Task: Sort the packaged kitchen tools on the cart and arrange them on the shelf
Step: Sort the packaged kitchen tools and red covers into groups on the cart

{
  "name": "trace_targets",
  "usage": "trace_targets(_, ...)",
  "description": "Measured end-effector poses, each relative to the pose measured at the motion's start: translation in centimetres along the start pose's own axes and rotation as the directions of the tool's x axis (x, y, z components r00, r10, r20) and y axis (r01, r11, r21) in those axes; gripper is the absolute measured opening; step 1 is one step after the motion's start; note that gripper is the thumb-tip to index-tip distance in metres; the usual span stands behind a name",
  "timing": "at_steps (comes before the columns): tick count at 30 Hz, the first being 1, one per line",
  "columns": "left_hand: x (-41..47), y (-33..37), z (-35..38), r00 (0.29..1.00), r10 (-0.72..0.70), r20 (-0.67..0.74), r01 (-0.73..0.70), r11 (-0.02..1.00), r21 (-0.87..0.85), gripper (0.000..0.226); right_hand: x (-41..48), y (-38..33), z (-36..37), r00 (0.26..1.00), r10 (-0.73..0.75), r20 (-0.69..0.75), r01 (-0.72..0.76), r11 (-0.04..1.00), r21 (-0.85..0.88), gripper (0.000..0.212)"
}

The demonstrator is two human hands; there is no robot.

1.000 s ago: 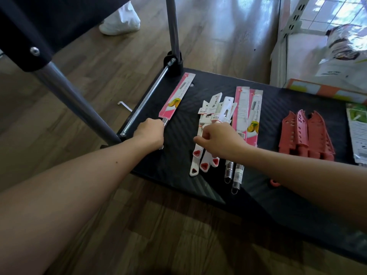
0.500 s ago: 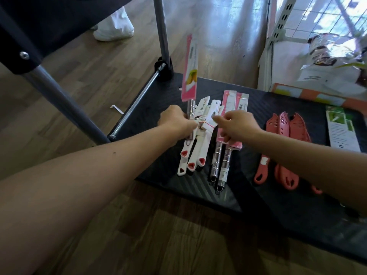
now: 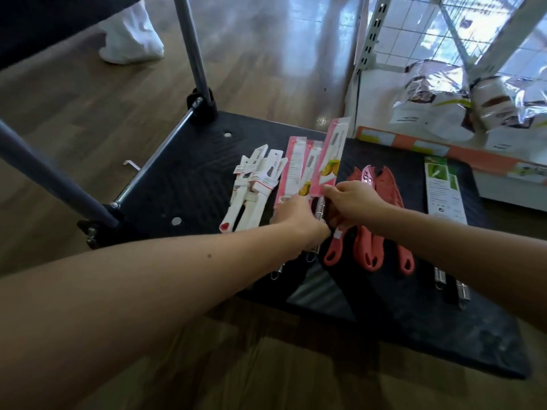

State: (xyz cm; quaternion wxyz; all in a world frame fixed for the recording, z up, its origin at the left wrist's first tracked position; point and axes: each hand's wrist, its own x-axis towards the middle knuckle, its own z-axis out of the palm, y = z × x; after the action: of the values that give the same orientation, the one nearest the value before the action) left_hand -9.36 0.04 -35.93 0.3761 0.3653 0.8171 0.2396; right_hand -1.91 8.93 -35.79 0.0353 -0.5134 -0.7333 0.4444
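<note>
Pink pack point(image 3: 331, 161): half a second ago it stood upright by the white tools point(image 3: 254, 190) in the left hand point(image 3: 296, 216); now it sits further right, above the pink pile point(image 3: 293, 170), top tilted up and away.
Left hand: rests on the pile's near end, just beside the pack's steel handle point(image 3: 321, 209); its fingers are hidden, so I cannot tell its grip.
Right hand point(image 3: 352, 202): thumb and fingers pinch the pack's lower edge.
White tools: flat on the cart point(image 3: 189, 179), left of the pile.
Red tools point(image 3: 381, 196): flat, right of the hands.
Shelf point(image 3: 373, 39): beyond the cart, far right.
</note>
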Motion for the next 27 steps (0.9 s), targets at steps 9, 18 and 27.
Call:
trace_targets(9, -0.3, -1.2, 1.0, 0.999, -0.015, 0.029, 0.013, 0.997, 0.080, 0.025, 0.6, 0.6, 0.5, 0.990, 0.095, 0.105, -0.084, 0.991, -0.108, 0.033)
trace_targets(18, -0.1, -2.3, 1.5, 0.999, -0.009, 0.033, 0.002, 0.982, 0.187, 0.028, 0.9, 0.4, 1.1, 0.974, 0.145, 0.172, -0.107, 0.972, -0.209, 0.032)
trace_targets(27, -0.4, -0.7, 1.6, 0.990, 0.135, 0.044, -0.141, 0.974, 0.178, 0.033, 0.2, 1.6, -1.6, 1.000, -0.015, 0.009, 0.016, 0.973, -0.230, 0.026)
